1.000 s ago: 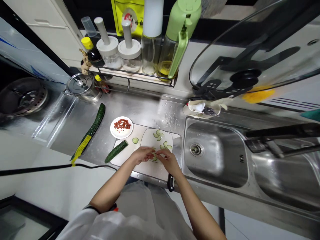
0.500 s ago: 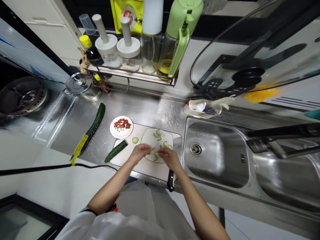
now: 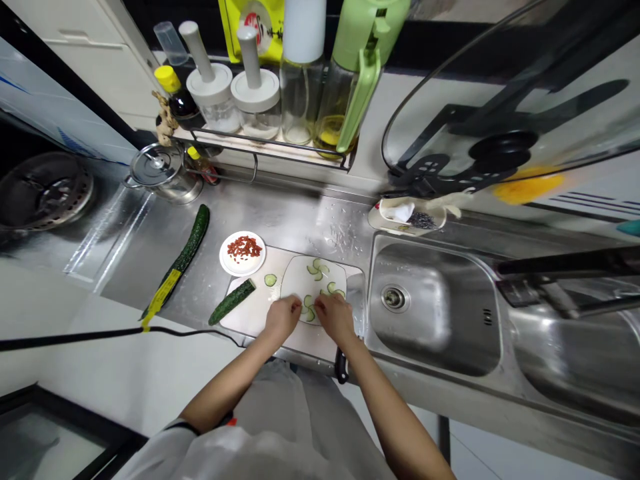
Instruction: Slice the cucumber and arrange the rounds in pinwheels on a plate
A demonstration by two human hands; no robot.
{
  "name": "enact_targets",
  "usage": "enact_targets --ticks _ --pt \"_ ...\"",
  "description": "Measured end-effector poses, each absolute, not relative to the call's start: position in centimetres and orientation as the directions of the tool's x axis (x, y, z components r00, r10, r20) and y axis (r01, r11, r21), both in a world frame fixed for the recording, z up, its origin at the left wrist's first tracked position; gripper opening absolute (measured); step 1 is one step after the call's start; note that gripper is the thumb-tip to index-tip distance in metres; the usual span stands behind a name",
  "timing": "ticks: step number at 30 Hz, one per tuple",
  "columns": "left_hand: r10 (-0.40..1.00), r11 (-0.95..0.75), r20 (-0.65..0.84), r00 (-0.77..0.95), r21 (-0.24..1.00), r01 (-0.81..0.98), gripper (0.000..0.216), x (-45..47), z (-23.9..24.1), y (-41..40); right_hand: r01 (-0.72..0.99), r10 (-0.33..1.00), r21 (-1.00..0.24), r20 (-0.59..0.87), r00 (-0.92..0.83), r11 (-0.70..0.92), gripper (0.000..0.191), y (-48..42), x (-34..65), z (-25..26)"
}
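Cucumber slices [image 3: 312,271] already form curved clusters toward the far, right and near edges of the plate [image 3: 293,279]. Left of it, one loose round [image 3: 271,280] and a cut cucumber [image 3: 232,302] lie unused. Left hand [image 3: 284,317] and right hand [image 3: 336,317] curl beside the near cluster; whether either pinches a slice, I cannot tell.

plate [image 3: 295,275] partly hidden by right hand [image 3: 336,316], yellow pouch [image 3: 267,19] cut off above
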State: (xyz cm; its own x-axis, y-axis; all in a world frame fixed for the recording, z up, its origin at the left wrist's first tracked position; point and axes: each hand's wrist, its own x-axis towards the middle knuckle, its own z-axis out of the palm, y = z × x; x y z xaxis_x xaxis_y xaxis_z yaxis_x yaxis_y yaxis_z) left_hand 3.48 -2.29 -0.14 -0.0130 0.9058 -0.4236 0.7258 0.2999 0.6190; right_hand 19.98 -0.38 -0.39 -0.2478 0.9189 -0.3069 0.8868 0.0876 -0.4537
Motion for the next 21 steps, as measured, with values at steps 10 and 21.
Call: enact_targets --ticks 10,21 --pt "0.929 0.194 -0.369 0.036 0.567 0.801 0.017 3.77 -0.33 -2.44 0.924 0.920 -0.362 -0.306 -0.246 0.126 0.013 -0.59 19.67 -0.37" --pt "0.928 0.156 -0.367 0.059 0.530 0.833 0.017 4.08 -0.10 -2.51 0.923 0.929 -0.334 -0.241 -0.281 0.193 0.016 -0.88 19.55 -0.99"
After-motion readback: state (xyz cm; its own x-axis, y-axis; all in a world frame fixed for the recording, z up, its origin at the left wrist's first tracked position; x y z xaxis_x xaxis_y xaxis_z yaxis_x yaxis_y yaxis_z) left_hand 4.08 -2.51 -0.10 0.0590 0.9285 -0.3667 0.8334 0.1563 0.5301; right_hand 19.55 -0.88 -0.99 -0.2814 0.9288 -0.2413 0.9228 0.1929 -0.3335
